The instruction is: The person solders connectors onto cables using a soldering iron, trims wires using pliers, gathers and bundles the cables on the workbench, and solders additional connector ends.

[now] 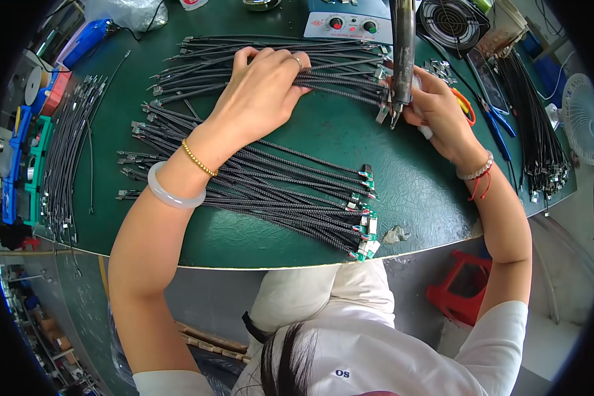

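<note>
My left hand (264, 86) is closed over a bundle of black braided cables (340, 82) in the upper middle of the table. Their ends run right toward a dark upright soldering tool (402, 53), whose tip points down. Close behind and beside this tip is my right hand (442, 112), fingers bent inward, with a bit of white material (426, 131) at them. The tool partly hides those fingertips, so what they pinch is unclear. Below my left hand lies a larger pile of braided cables (277, 178), with white-and-green connectors (369, 231) at their right ends.
A blue soldering station (350, 25) with knobs stands at the back, beside a black fan (450, 23). More cables lie at the left (72, 152) and right (534, 125). Blue-handled pliers (498, 129) rest at right. A red stool (459, 287) stands below the table edge.
</note>
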Action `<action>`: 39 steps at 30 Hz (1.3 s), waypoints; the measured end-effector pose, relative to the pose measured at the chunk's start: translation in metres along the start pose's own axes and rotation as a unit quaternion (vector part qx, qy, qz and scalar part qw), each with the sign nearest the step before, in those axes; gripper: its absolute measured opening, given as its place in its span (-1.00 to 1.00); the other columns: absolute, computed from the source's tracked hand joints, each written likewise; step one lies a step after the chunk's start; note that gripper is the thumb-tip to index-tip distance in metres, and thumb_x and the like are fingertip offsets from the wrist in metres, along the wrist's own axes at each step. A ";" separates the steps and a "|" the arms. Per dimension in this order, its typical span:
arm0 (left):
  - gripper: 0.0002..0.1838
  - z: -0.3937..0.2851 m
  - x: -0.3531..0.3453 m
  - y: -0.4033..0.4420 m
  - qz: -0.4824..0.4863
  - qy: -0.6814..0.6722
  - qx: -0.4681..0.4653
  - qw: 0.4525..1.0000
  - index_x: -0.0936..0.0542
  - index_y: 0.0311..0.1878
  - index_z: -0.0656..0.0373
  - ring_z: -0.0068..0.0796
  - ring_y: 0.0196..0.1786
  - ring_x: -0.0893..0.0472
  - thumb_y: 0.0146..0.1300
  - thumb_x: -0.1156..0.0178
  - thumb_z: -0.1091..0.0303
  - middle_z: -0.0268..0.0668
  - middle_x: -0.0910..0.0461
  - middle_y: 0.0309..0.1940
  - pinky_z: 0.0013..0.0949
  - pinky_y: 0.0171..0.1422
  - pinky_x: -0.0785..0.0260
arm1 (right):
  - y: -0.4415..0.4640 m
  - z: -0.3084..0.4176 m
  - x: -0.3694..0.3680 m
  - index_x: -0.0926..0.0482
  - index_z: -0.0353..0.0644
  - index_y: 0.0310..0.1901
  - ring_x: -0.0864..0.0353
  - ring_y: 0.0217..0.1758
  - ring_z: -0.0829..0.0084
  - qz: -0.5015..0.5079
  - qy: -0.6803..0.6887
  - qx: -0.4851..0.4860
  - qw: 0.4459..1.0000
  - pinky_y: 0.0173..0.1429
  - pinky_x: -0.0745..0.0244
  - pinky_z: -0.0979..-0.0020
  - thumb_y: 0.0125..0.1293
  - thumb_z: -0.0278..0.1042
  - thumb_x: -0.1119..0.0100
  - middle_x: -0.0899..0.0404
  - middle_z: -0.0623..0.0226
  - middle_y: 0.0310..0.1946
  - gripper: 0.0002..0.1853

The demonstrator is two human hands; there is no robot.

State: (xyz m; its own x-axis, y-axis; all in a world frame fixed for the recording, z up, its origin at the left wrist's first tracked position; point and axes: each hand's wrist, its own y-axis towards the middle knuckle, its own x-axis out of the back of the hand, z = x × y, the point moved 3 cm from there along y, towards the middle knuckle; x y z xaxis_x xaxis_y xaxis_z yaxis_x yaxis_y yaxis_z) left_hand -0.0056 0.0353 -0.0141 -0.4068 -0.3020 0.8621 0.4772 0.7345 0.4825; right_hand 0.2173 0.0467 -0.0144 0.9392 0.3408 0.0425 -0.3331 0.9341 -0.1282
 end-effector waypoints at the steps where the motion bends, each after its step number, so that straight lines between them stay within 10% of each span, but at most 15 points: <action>1: -0.76 -0.004 0.001 0.001 -0.006 -0.006 -0.019 1.000 -0.41 -0.21 0.21 -0.27 -0.17 -0.45 0.04 -0.16 0.40 -0.20 -0.49 -0.30 -0.23 0.05 -0.11 | 0.002 -0.001 -0.001 -0.22 -0.36 0.14 -0.25 -0.63 0.78 0.025 -0.023 0.012 0.999 -0.63 -0.06 0.77 0.31 -0.40 0.12 -0.50 0.30 -0.25 -0.61; 9: -0.72 -0.017 -0.005 0.003 0.008 -0.062 -0.057 0.996 -0.42 -0.18 0.18 -0.22 -0.44 -0.46 -0.02 -0.16 0.49 -0.20 -0.46 -0.39 -0.31 -0.36 -0.32 | -0.004 0.002 -0.016 -0.36 -0.30 0.06 -0.25 -0.60 0.83 0.011 -0.029 0.044 0.999 -0.59 -0.07 0.75 0.22 -0.53 0.14 -0.50 0.40 -0.41 -0.65; 20: -0.77 -0.022 -0.005 -0.002 0.011 -0.137 -0.071 0.988 -0.35 -0.30 0.26 -0.20 -0.03 -0.45 -0.07 -0.10 0.62 -0.24 -0.44 -0.08 -0.32 -0.01 -0.33 | -0.003 0.002 -0.013 -0.37 -0.36 0.02 -0.58 -0.23 0.53 -0.010 0.053 0.039 0.998 -0.25 -0.49 0.66 0.30 -0.44 0.18 -0.54 0.21 -0.22 -0.70; 30: -0.83 -0.025 0.000 -0.003 0.049 -0.155 -0.037 0.986 -0.40 -0.35 0.34 -0.18 -0.21 -0.45 -0.08 -0.10 0.58 -0.17 -0.43 -0.29 -0.24 -0.15 -0.32 | -0.017 0.006 -0.010 -0.49 -0.31 -0.15 -0.29 -0.62 0.79 0.076 -0.097 -0.010 0.992 -0.58 -0.11 0.76 0.21 -0.39 -0.07 -0.51 0.37 -0.47 -0.78; 39: -0.74 -0.035 0.009 0.003 0.176 -0.188 0.023 0.966 -0.48 -0.35 0.33 -0.12 -0.37 -0.53 -0.14 -0.17 0.39 -0.09 -0.52 -0.47 -0.27 -0.27 -0.37 | -0.013 -0.002 -0.019 -0.53 -0.28 -0.26 -0.42 -0.55 0.75 0.064 -0.048 0.021 0.997 -0.60 -0.12 0.77 0.15 -0.38 -0.16 -0.55 0.34 -0.47 -0.83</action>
State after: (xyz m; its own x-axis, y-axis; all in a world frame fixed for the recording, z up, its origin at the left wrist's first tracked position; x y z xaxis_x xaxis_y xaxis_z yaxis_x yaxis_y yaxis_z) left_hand 0.0190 0.0135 0.0006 -0.4842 0.2061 0.8503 0.6051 0.7808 0.1553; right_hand 0.2038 0.0280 -0.0160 0.8769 0.4648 0.1223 -0.4554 0.8849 -0.0977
